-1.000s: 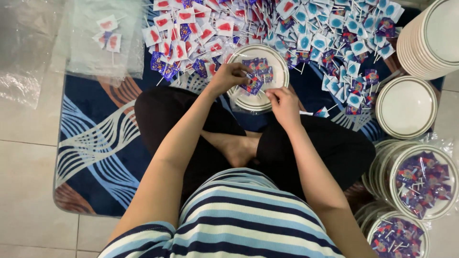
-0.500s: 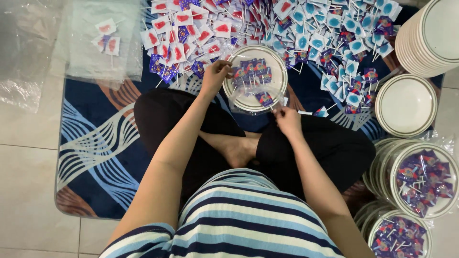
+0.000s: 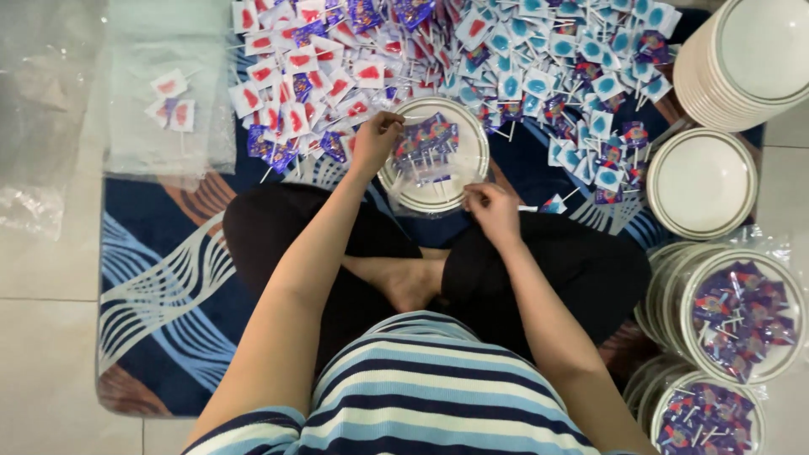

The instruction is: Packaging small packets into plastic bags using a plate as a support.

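**Desk:** What does the head view show at centre?

**Photographer:** A person in a blue-and-white striped shirt (image 3: pixel 421 388) sits cross-legged on a dark blue patterned mat (image 3: pixel 160 278), seen from above. Just past the knees lies a round clear plastic container with a pale rim (image 3: pixel 434 156), holding a small heap of purple-wrapped lollipops on white sticks (image 3: pixel 425 139).

**Desk:** And the hands?

**Photographer:** The left hand (image 3: pixel 375 139) rests on the container's left rim, fingers curled over the edge and gripping it. The right hand (image 3: pixel 493 211) sits at the container's near right edge, fingers pinched together; whether they hold a stick or only the rim, I cannot tell.

**Desk:** What surrounds them?

**Photographer:** Beyond the container the mat is strewn with loose lollipops: red-and-white wrapped ones (image 3: pixel 295 76) to the left, light blue wrapped ones (image 3: pixel 556 59) to the right, some purple among both. A clear plastic bag (image 3: pixel 168 93) lies on the pale tiled floor (image 3: pixel 42 337) at upper left, with a few red-wrapped lollipops (image 3: pixel 173 101) on it.

**Desk:** The right side?

**Photographer:** A tall stack of empty round containers (image 3: pixel 742 63) stands at upper right, with a single empty container (image 3: pixel 701 183) just below it. Nearer the person, two stacks topped by filled containers of purple lollipops (image 3: pixel 742 312) stand side by side, touching.
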